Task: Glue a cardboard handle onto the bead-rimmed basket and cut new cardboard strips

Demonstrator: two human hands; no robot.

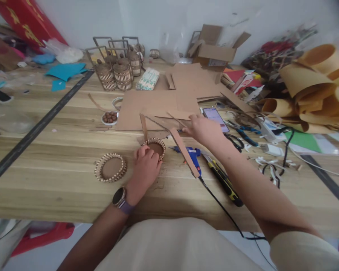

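Observation:
My left hand (145, 165) is closed on the near rim of a small round basket base (156, 146) edged with short sticks, on the wooden table (59, 150). A second, larger ring of sticks around a cardboard disc (110, 167) lies just to its left. My right hand (202, 128) reaches forward over brown cardboard pieces (158, 107), its fingers curled at the edge of a sheet; what they grip is hidden. A long cardboard strip (184, 151) lies slanted across a blue glue gun (194, 155) between my arms.
A phone (215, 118), scissors (234, 141), blue pliers (245, 136) and a yellow-black utility knife (223, 182) lie right of my right hand. Finished stick baskets (117, 73) stand at the back, beside an open carton (214, 51). A small dish of beads (110, 118) and rolled card (313, 86) also lie about.

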